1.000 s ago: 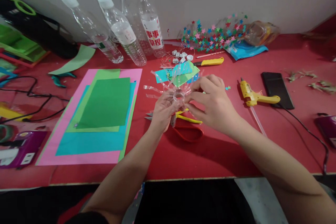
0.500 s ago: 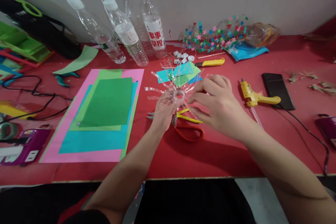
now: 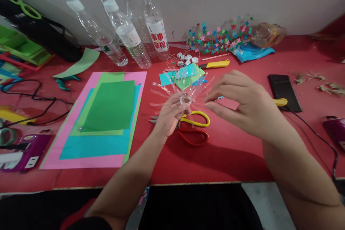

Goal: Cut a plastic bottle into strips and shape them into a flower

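My left hand [image 3: 169, 115] grips a clear plastic bottle top [image 3: 185, 97] by its neck; its body is cut into thin strips that fan outward. My right hand [image 3: 244, 102] hovers just right of the fanned strips, fingers stretched out and apart, holding nothing. Beneath both hands lie scissors [image 3: 194, 129] with one yellow and one red handle on the red table [image 3: 221, 154]. A yellow glue gun [image 3: 280, 102] is mostly hidden behind my right hand.
Stacked coloured paper sheets [image 3: 105, 115] lie at left. Several clear bottles [image 3: 129, 32] stand at the back wall. A yellow utility knife [image 3: 215, 64], paper scraps [image 3: 185, 73], star-covered bottle [image 3: 218, 36], black phone [image 3: 284, 86], cables and purple devices [image 3: 21, 151] surround the work area.
My right hand has let go of the plastic strips and moved right, opening its fingers and covering the glue gun. The left hand still holds the bottle top.
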Available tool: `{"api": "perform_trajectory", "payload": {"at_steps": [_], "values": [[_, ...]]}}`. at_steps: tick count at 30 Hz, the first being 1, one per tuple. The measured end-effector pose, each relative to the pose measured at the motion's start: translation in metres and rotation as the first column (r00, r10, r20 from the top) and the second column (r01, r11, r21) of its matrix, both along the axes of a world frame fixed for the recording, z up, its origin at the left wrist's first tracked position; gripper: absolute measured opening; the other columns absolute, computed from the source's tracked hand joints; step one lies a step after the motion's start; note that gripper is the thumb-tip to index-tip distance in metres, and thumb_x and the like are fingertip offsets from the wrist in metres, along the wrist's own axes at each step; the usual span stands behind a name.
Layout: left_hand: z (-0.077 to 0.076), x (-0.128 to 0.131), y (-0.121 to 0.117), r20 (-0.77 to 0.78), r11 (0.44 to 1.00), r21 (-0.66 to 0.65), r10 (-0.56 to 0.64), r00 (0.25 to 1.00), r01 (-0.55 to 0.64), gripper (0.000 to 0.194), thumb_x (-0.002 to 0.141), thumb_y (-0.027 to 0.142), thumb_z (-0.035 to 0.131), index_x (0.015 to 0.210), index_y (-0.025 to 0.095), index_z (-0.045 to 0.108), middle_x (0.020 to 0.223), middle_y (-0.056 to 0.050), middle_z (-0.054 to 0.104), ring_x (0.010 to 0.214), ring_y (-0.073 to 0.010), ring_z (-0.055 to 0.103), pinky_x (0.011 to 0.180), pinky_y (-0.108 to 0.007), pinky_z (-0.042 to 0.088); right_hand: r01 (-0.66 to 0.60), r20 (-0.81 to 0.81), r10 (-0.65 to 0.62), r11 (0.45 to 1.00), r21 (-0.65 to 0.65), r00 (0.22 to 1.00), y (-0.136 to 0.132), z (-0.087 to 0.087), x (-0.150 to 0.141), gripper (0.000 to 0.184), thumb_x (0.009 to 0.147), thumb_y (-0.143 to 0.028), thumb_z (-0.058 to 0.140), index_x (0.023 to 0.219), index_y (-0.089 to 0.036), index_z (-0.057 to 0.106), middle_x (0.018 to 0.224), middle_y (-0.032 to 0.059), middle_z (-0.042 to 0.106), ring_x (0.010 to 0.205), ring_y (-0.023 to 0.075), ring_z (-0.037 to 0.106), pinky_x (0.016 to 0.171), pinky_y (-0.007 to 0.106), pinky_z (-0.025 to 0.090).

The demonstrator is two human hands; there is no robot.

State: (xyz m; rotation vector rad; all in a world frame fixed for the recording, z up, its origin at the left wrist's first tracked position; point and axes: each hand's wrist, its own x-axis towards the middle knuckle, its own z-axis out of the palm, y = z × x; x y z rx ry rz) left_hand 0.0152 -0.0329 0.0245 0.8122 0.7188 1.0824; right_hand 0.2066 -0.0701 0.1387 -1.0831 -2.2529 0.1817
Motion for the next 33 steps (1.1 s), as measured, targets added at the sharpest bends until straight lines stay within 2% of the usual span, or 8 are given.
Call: {"api": "perform_trajectory", "payload": {"at_steps": [4, 8, 12, 17, 24, 29, 33], "values": [[0.001, -0.001, 0.000, 0.024, 0.999, -0.027, -0.034, 0.999, 0.035, 0.032, 0.066, 0.021, 0.078, 0.097, 0.019, 0.069, 0.084, 0.000, 0.071, 0.057, -0.0063, 0.060, 0.055, -0.019, 0.049, 0.066, -0.039, -0.063, 0.995, 0.080, 0.997, 0.000, 0.003, 0.004, 0.017, 0.092, -0.023, 0.057, 0.077, -0.020, 0.065, 0.078, 0.0019, 0.068, 0.079, 0.0174, 0.060, 0.079, 0.035, 0.045], [-0.003, 0.000, 0.000, 0.026, 0.999, -0.020, -0.038, 0.999, 0.038, 0.030, 0.067, 0.020, 0.077, 0.096, 0.019, 0.067, 0.084, -0.001, 0.071, 0.060, -0.0076, 0.061, 0.058, -0.021, 0.051, 0.008, -0.036, -0.005, 0.997, 0.074, 0.999, -0.002, 0.000, -0.002, 0.014, 0.092, -0.019, 0.056, 0.080, -0.020, 0.064, 0.080, 0.0019, 0.067, 0.078, 0.0163, 0.058, 0.076, 0.033, 0.045], [-0.004, 0.001, 0.001, 0.021, 0.999, 0.026, 0.039, 0.999, -0.039, 0.029, 0.070, 0.018, 0.075, 0.097, 0.021, 0.064, 0.088, 0.001, 0.069, 0.065, -0.0080, 0.062, 0.065, -0.023, 0.054, -0.035, 0.036, 0.031, 0.992, 0.121, 0.999, -0.010, -0.002, -0.014, 0.013, 0.092, -0.020, 0.055, 0.085, -0.018, 0.066, 0.084, 0.0046, 0.066, 0.078, 0.0175, 0.055, 0.074, 0.034, 0.043], [-0.002, 0.003, 0.002, 0.012, 0.985, 0.111, 0.134, 0.991, -0.135, 0.023, 0.074, 0.018, 0.073, 0.091, 0.021, 0.059, 0.086, 0.002, 0.064, 0.064, -0.0074, 0.060, 0.064, -0.023, 0.052, -0.001, 0.181, -0.041, 0.973, 0.229, 0.983, -0.017, -0.008, -0.025, 0.016, 0.091, -0.023, 0.055, 0.086, -0.016, 0.068, 0.081, 0.0056, 0.063, 0.081, 0.0204, 0.048, 0.078, 0.038, 0.039], [-0.006, 0.002, 0.001, -0.019, 0.982, 0.125, 0.143, 0.990, -0.139, 0.026, 0.074, 0.020, 0.075, 0.093, 0.021, 0.057, 0.087, 0.003, 0.064, 0.063, -0.0066, 0.061, 0.061, -0.022, 0.051, 0.074, 0.208, -0.150, 0.939, 0.337, 0.967, -0.013, -0.024, -0.034, 0.015, 0.091, -0.023, 0.057, 0.080, -0.019, 0.066, 0.079, 0.0030, 0.065, 0.080, 0.0192, 0.047, 0.089, 0.039, 0.038], [-0.004, 0.002, 0.000, -0.008, 0.980, 0.122, 0.159, 0.987, -0.157, 0.025, 0.076, 0.020, 0.074, 0.094, 0.022, 0.057, 0.088, 0.002, 0.065, 0.074, -0.0090, 0.066, 0.069, -0.022, 0.053, 0.171, 0.166, -0.244, 0.916, 0.363, 0.956, -0.014, -0.021, -0.032, 0.016, 0.091, -0.024, 0.058, 0.076, -0.023, 0.064, 0.077, 0.0017, 0.065, 0.079, 0.0196, 0.049, 0.091, 0.041, 0.040], [-0.002, 0.002, -0.001, -0.003, 0.982, 0.108, 0.156, 0.988, -0.154, 0.025, 0.077, 0.022, 0.073, 0.094, 0.022, 0.055, 0.087, 0.002, 0.066, 0.079, -0.0105, 0.067, 0.073, -0.024, 0.053, 0.174, 0.109, -0.213, 0.941, 0.290, 0.971, -0.014, -0.020, -0.031, 0.008, 0.090, -0.025, 0.058, 0.086, -0.024, 0.065, 0.083, 0.0024, 0.066, 0.083, 0.0211, 0.051, 0.087, 0.041, 0.040]]}}
